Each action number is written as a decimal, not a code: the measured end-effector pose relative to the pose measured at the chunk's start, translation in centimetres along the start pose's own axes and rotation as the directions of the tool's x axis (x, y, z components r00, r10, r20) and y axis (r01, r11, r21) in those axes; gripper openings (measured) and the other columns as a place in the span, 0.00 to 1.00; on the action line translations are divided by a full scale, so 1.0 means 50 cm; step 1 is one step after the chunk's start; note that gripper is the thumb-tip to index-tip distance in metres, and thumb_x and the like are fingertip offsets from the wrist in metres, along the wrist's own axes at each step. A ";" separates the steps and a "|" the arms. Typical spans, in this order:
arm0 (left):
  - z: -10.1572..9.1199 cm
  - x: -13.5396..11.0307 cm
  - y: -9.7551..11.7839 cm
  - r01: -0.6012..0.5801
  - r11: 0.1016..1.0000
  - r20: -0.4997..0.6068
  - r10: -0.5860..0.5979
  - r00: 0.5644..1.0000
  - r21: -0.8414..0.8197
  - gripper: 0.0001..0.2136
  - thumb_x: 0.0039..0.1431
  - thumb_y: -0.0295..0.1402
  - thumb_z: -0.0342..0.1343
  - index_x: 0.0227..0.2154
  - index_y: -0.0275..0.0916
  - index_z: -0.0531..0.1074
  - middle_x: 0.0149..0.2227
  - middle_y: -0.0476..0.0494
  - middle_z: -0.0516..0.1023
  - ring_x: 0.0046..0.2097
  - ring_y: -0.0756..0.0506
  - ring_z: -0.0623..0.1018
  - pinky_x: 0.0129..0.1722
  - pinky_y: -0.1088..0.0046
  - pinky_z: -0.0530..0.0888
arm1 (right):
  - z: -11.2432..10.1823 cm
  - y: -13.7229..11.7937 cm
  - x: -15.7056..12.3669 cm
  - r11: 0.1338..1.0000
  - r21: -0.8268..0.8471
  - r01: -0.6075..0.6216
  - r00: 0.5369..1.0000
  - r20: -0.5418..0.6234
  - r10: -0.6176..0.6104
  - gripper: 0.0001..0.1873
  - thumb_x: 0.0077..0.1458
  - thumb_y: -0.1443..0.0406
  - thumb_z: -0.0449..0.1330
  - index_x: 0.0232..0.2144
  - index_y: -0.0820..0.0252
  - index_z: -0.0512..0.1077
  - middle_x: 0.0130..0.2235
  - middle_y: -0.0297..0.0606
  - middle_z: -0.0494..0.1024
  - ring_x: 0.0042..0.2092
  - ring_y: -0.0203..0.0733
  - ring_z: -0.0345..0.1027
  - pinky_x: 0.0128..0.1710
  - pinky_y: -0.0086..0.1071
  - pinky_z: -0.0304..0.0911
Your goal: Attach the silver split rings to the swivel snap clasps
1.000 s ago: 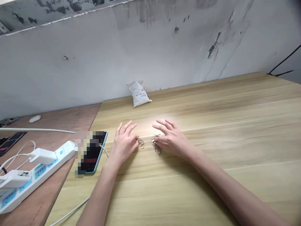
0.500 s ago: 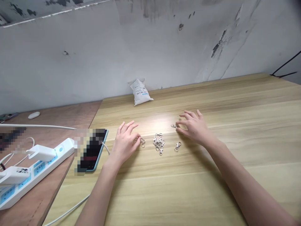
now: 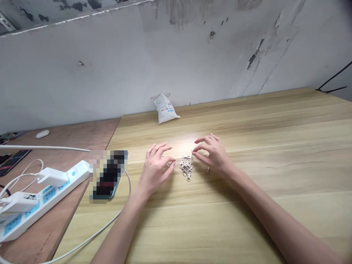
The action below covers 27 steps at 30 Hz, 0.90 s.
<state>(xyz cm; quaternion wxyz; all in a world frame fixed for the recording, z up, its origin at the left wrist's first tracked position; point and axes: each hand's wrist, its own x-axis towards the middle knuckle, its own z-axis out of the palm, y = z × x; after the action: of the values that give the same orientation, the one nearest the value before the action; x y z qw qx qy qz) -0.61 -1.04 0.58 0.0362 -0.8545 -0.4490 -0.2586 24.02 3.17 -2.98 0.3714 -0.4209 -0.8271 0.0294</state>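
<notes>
A small pile of silver swivel clasps with rings [image 3: 186, 168] lies on the table between my hands. My right hand [image 3: 213, 154] pinches another swivel clasp [image 3: 192, 152] between thumb and index finger, at the pile's upper right. Under that hand's wrist side, a further clasp [image 3: 207, 171] rests on the wood, partly shaded. My left hand [image 3: 158, 165] is left of the pile, thumb and index tips together, other fingers extended. Metal rings [image 3: 167, 165] show behind its thumb, partly hidden. Whatever its fingertips hold is too small to make out.
A white labelled pouch [image 3: 165, 109] stands against the wall. On the left are a phone [image 3: 110, 176], partly blurred out, a white cable [image 3: 110, 222] and a power strip [image 3: 49, 198] with plugs. A white oval case [image 3: 43, 134] sits on the reddish board.
My right hand has moved left toward the pile, carrying the clasp. My left hand has shifted right, now covering part of the rings beside it. The view has tilted slightly.
</notes>
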 end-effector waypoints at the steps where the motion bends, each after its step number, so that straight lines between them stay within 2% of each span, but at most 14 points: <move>1: 0.002 0.001 0.010 0.008 0.999 -0.023 -0.008 1.000 -0.033 0.06 0.61 0.30 0.55 0.34 0.43 0.77 0.52 0.43 0.75 0.61 0.39 0.67 0.61 0.50 0.61 | 0.000 -0.013 0.002 0.999 0.037 0.016 0.999 -0.030 -0.014 0.06 0.59 0.61 0.61 0.30 0.53 0.74 0.42 0.38 0.77 0.44 0.45 0.69 0.56 0.52 0.53; 4: 0.007 0.003 0.033 0.035 0.993 -0.074 -0.044 0.996 -0.115 0.06 0.62 0.30 0.55 0.36 0.44 0.77 0.52 0.44 0.74 0.61 0.39 0.66 0.60 0.51 0.62 | 0.002 -0.055 0.007 0.994 0.101 0.044 0.995 -0.093 -0.035 0.06 0.59 0.62 0.62 0.30 0.54 0.74 0.40 0.37 0.77 0.42 0.44 0.69 0.54 0.48 0.54; 8: 0.010 0.001 0.040 0.087 0.975 -0.085 -0.106 0.991 -0.204 0.06 0.62 0.30 0.56 0.38 0.45 0.77 0.53 0.44 0.73 0.61 0.39 0.66 0.58 0.53 0.64 | 0.005 -0.094 0.007 0.989 0.133 0.070 0.992 -0.115 -0.054 0.04 0.59 0.63 0.62 0.31 0.54 0.75 0.38 0.37 0.77 0.42 0.42 0.69 0.54 0.46 0.54; 19: 0.013 0.002 0.038 0.165 0.936 -0.084 -0.200 0.976 -0.311 0.05 0.62 0.31 0.56 0.37 0.45 0.77 0.52 0.45 0.74 0.60 0.40 0.66 0.58 0.53 0.66 | 0.011 -0.110 0.003 0.987 0.138 0.085 0.991 -0.117 -0.069 0.05 0.62 0.67 0.59 0.36 0.54 0.76 0.36 0.36 0.78 0.39 0.41 0.69 0.50 0.43 0.57; 27: 0.007 0.003 0.034 0.246 0.927 -0.119 -0.288 0.950 -0.282 0.04 0.59 0.29 0.58 0.33 0.44 0.77 0.50 0.46 0.75 0.60 0.39 0.67 0.59 0.50 0.64 | 0.017 -0.133 -0.002 0.986 0.135 0.100 0.994 -0.050 -0.094 0.12 0.61 0.68 0.55 0.46 0.53 0.74 0.41 0.40 0.77 0.41 0.43 0.68 0.52 0.45 0.57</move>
<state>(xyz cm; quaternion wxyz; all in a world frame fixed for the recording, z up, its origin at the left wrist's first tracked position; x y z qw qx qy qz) 0.92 -1.82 0.63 -0.0782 -0.7591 -0.5187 -0.3855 19.03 -0.95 -1.26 0.4183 -0.3543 -0.8343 0.0588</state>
